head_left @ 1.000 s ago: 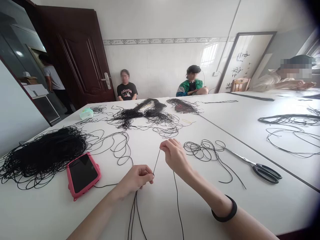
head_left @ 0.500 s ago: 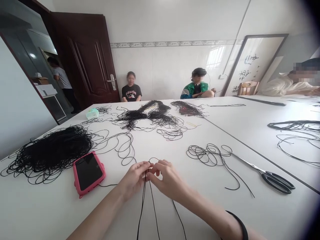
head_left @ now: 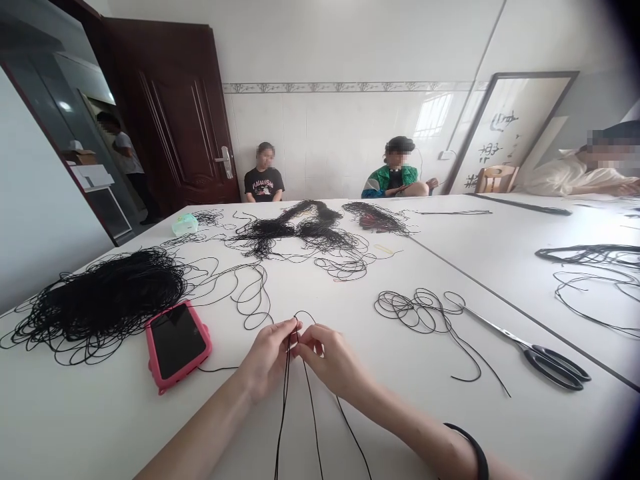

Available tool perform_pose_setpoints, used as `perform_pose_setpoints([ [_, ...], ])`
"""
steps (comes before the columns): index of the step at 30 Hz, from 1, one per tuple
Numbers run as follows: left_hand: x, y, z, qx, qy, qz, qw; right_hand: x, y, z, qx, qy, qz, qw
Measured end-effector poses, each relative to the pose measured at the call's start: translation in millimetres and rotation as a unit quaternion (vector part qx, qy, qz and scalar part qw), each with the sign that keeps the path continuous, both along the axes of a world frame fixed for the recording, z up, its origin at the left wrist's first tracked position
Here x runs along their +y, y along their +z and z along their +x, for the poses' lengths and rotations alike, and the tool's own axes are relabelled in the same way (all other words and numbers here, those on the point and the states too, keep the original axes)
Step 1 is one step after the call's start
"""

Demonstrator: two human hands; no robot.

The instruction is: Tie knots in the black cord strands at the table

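Thin black cords (head_left: 284, 413) run from between my hands down to the near edge of the picture. My left hand (head_left: 270, 350) pinches them near their upper end. Close beside it on the right, my right hand (head_left: 323, 347) has thumb and fingers closed on a cord, and a small loop arches above the fingertips. The exact crossing of the cords is hidden by the fingers. Left of my hands lies a phone in a pink case (head_left: 180, 343). To the right are a loose coil of black cord (head_left: 417, 310) and black-handled scissors (head_left: 555, 367).
A big heap of black cord (head_left: 117, 293) covers the left of the white table (head_left: 240, 427). More tangled cord (head_left: 320, 230) and a pale green box (head_left: 185, 225) lie farther back. Several people are around the room, one seated at the table's right side.
Both hands have shifted slightly, and the small loop above the fingertips stands a little higher and farther left. The right wrist has moved slightly left.
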State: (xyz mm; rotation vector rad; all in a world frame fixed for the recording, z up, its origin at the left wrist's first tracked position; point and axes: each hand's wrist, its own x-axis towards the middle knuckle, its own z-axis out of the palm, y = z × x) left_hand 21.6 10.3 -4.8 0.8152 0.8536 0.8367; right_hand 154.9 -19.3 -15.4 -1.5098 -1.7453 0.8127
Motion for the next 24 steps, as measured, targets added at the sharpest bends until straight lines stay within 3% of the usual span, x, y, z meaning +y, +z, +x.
perform_pose_setpoints([
  [8,2,3.0,-2,-0.005,-0.006,0.037,0.999,2,4.8,3,0.032,0.004,-0.010,0.999],
  [13,5,3.3,-4,0.022,-0.006,0.083,0.996,7,13.8,17,0.086,-0.055,0.019,0.995],
  [19,3,0.0,-3,0.095,-0.027,0.124,0.987,12,9.5,20,0.156,-0.002,-0.053,0.986],
  [24,2,2.4,-2,0.135,-0.034,0.147,0.979,13,4.1,16,0.191,-0.003,-0.071,0.979],
])
